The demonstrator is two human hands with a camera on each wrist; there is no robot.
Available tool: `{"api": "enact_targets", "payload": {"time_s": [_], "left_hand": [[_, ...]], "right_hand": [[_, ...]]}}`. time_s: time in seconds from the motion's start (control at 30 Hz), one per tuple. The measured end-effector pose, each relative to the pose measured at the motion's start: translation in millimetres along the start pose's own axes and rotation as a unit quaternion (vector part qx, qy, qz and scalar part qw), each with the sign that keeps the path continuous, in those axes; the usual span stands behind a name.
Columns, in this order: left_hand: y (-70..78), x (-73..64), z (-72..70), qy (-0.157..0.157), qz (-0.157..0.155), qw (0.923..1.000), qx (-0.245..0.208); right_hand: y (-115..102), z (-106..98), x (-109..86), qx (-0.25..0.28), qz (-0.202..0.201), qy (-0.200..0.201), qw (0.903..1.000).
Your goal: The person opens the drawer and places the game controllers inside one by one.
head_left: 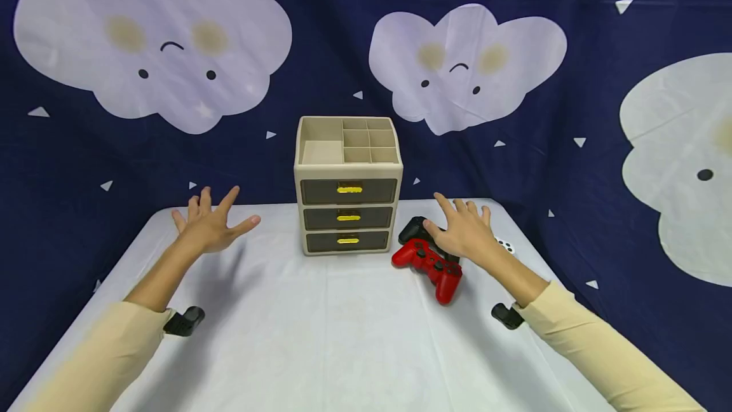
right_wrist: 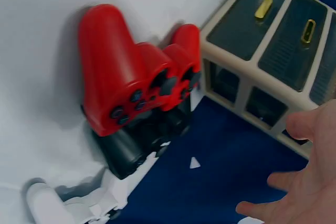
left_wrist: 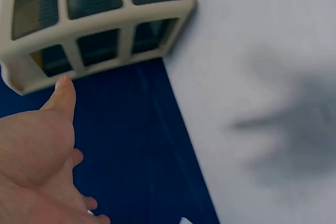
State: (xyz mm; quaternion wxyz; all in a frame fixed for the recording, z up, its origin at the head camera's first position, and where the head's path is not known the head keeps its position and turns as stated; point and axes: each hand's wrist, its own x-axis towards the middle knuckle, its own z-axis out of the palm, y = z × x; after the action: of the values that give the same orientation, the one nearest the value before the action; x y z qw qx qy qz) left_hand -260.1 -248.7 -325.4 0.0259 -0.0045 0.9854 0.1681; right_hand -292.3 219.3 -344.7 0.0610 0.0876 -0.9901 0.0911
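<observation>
My left hand [head_left: 210, 227] hovers over the left side of the table, fingers spread, holding nothing. On the right, my right hand [head_left: 462, 231] is spread in the air and overlaps a black game controller [head_left: 413, 229] in the head view. A red game controller [head_left: 429, 267] lies partly on the black one. Beyond them a white game controller [right_wrist: 79, 205] shows in the right wrist view, mostly hidden by my hand in the head view. Between my hands stands a cream desktop organizer [head_left: 349, 170] with dark drawers, all closed, and yellow handles.
The organizer's top has one large compartment [head_left: 321, 151] and several small ones. A white cloth covers the table [head_left: 343, 336]. Behind it hangs a dark blue curtain [head_left: 332, 30] printed with clouds and small triangles. Black wrist devices [head_left: 184, 322] sit at both sleeves.
</observation>
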Motion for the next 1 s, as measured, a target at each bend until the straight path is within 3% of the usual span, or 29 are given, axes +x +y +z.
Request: {"api": "enact_targets", "payload": {"time_s": [0.2,0.53,0.77,1.0], "left_hand": [[18.9,5.3,-16.6,-0.019,0.031,0.9993,-0.001],[61.4,14.2,-47.8,-0.007,0.087,0.9959,-0.026],[91.2,26.7,-58.8,-0.012,0.100,0.9915,-0.083],[113.9,41.3,-57.1,-0.016,0.093,0.9815,-0.166]], "right_hand": [[-12.9,-10.1,-0.6,0.032,-0.046,0.039,0.9977],[-31.3,-23.3,-0.6,0.118,-0.108,0.070,0.9847],[-43.8,-28.7,-1.7,0.188,-0.151,0.134,0.9612],[-58.3,-32.5,1.9,0.243,-0.138,0.134,0.9506]]}}
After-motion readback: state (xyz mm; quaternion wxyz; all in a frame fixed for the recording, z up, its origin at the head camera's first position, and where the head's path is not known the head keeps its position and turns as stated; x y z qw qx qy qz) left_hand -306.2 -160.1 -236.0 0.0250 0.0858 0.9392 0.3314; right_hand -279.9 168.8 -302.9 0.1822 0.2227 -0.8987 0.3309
